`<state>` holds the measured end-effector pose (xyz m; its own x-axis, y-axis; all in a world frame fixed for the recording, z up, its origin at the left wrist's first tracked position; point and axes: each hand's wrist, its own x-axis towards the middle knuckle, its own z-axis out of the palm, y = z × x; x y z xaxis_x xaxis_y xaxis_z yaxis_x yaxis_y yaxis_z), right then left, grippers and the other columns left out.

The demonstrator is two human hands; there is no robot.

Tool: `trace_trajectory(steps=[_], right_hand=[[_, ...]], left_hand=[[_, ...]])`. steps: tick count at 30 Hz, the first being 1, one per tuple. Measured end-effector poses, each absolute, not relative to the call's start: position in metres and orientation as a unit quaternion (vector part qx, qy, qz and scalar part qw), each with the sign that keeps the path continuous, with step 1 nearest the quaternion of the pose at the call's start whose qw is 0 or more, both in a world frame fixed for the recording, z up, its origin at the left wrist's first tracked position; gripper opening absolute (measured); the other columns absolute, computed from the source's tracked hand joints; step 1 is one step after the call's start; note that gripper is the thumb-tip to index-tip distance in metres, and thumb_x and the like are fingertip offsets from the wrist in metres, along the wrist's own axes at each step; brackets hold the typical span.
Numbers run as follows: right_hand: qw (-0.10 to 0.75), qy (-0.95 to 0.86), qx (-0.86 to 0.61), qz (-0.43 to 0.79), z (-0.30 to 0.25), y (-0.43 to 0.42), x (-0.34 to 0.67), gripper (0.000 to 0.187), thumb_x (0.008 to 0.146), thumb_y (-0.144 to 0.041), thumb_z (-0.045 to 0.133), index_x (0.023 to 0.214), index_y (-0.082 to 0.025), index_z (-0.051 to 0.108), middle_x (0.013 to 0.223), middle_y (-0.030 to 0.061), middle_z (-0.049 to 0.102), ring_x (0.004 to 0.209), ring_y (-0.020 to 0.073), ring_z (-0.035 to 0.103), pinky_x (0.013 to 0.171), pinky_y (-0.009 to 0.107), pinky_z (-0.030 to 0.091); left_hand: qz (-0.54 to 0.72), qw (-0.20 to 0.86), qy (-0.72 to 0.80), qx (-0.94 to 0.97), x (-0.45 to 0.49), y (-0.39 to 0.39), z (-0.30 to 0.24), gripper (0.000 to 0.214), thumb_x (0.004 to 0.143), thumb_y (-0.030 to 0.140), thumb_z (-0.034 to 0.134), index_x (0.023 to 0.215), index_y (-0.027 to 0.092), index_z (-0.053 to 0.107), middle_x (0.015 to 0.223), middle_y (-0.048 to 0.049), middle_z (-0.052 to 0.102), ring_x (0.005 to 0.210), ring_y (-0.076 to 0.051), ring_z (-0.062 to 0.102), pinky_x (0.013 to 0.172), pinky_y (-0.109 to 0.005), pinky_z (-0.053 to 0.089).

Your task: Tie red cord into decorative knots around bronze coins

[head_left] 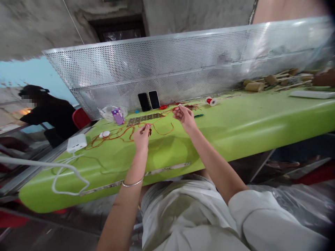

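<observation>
Thin red-orange cord (163,134) loops over the green tabletop and runs up to both hands. My left hand (142,136) pinches the cord, with a small dark brown piece showing at its fingers. Higher and to the right, my right hand (184,116) is closed with thumb and finger together on another stretch of the cord, which appears to run between the hands. Behind my left hand lies a flat brown patterned strip (145,119). Beyond my right hand are a bundle of reddish threads (192,107) and a spool of red thread (210,101).
Two phones (149,101) lean on a perforated metal screen (157,66). A purple box (118,116), a white power adapter (76,143) and its cable occupy the left. Bamboo pieces (272,81) and a white tray (312,94) sit far right. Another person (52,111) sits at left.
</observation>
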<state>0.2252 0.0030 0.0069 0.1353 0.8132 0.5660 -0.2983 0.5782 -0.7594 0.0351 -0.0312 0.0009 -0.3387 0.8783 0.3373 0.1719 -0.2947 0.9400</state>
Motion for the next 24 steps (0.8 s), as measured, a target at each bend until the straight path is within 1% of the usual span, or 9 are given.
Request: trace_trajectory(steps=[3, 6, 9, 12, 15, 16, 18, 21, 24], right_hand=[[0.749, -0.478, -0.257, 0.38, 0.005, 0.007, 0.228, 0.036, 0.079, -0.055, 0.053, 0.084, -0.02, 0.056, 0.085, 0.0038, 0.064, 0.071, 0.011, 0.062, 0.063, 0.021, 0.05], [0.764, -0.454, -0.256, 0.379, 0.006, 0.006, 0.229, 0.032, 0.083, -0.051, 0.049, 0.09, -0.021, 0.056, 0.1, 0.0057, 0.063, 0.09, 0.0139, 0.062, 0.071, 0.022, 0.051], [0.755, -0.463, -0.232, 0.401, 0.009, 0.002, 0.23, 0.029, 0.087, -0.046, 0.043, 0.093, -0.021, 0.055, 0.117, 0.0049, 0.058, 0.113, 0.0153, 0.054, 0.085, 0.026, 0.05], [0.738, -0.479, -0.209, 0.428, 0.011, -0.001, 0.234, 0.03, 0.089, -0.046, 0.038, 0.093, -0.021, 0.054, 0.121, 0.0047, 0.057, 0.118, 0.0157, 0.05, 0.092, 0.029, 0.048], [0.721, -0.497, -0.189, 0.445, 0.01, 0.0, 0.236, 0.031, 0.088, -0.048, 0.039, 0.098, -0.022, 0.053, 0.115, 0.0033, 0.059, 0.113, 0.0128, 0.054, 0.095, 0.028, 0.047], [0.711, -0.508, -0.183, 0.45, 0.009, 0.0, 0.236, 0.032, 0.087, -0.05, 0.041, 0.1, -0.023, 0.054, 0.112, 0.0023, 0.06, 0.108, 0.0115, 0.057, 0.095, 0.026, 0.047], [0.677, -0.542, -0.176, 0.466, 0.007, -0.001, 0.231, 0.033, 0.082, -0.051, 0.052, 0.1, -0.023, 0.056, 0.106, 0.001, 0.063, 0.094, 0.0098, 0.062, 0.091, 0.025, 0.049], [0.582, -0.62, -0.177, 0.496, 0.003, -0.006, 0.218, 0.036, 0.068, -0.043, 0.071, 0.094, -0.019, 0.064, 0.092, 0.002, 0.067, 0.073, 0.0102, 0.065, 0.078, 0.026, 0.054], [0.477, -0.688, -0.186, 0.515, 0.001, -0.012, 0.206, 0.032, 0.063, -0.035, 0.077, 0.086, -0.014, 0.068, 0.079, 0.0039, 0.069, 0.064, 0.0126, 0.065, 0.067, 0.027, 0.055]], left_hand=[[0.616, 0.273, 0.53, 0.515, 0.033, -0.029, -0.003, 0.019, 0.086, 0.029, 0.058, 0.094, 0.012, 0.061, 0.089, -0.0041, 0.064, 0.074, -0.015, 0.061, 0.067, -0.032, 0.053], [0.601, 0.267, 0.536, 0.53, 0.03, -0.025, -0.007, 0.02, 0.085, 0.03, 0.059, 0.092, 0.012, 0.062, 0.085, -0.0034, 0.064, 0.072, -0.014, 0.061, 0.067, -0.032, 0.053], [0.588, 0.255, 0.541, 0.544, 0.028, -0.023, -0.009, 0.021, 0.085, 0.032, 0.06, 0.09, 0.012, 0.062, 0.081, -0.0025, 0.064, 0.069, -0.014, 0.061, 0.066, -0.032, 0.052], [0.582, 0.237, 0.551, 0.549, 0.027, -0.023, -0.009, 0.023, 0.085, 0.034, 0.059, 0.089, 0.012, 0.063, 0.079, -0.0018, 0.064, 0.066, -0.013, 0.061, 0.065, -0.032, 0.052], [0.578, 0.23, 0.559, 0.549, 0.027, -0.023, -0.009, 0.023, 0.085, 0.035, 0.059, 0.088, 0.012, 0.063, 0.076, -0.0012, 0.064, 0.064, -0.013, 0.061, 0.064, -0.031, 0.052], [0.577, 0.23, 0.56, 0.548, 0.027, -0.023, -0.008, 0.023, 0.085, 0.035, 0.059, 0.088, 0.012, 0.063, 0.076, -0.0011, 0.064, 0.064, -0.013, 0.061, 0.064, -0.031, 0.052], [0.573, 0.234, 0.561, 0.549, 0.028, -0.024, -0.008, 0.023, 0.086, 0.034, 0.058, 0.089, 0.012, 0.062, 0.077, -0.0015, 0.064, 0.065, -0.013, 0.061, 0.064, -0.031, 0.052], [0.567, 0.243, 0.559, 0.554, 0.029, -0.026, -0.006, 0.021, 0.086, 0.031, 0.059, 0.092, 0.012, 0.062, 0.083, -0.0028, 0.064, 0.069, -0.014, 0.061, 0.065, -0.032, 0.052], [0.56, 0.25, 0.556, 0.561, 0.031, -0.028, -0.004, 0.019, 0.085, 0.029, 0.059, 0.093, 0.012, 0.061, 0.086, -0.0033, 0.063, 0.072, -0.015, 0.061, 0.067, -0.033, 0.053]])
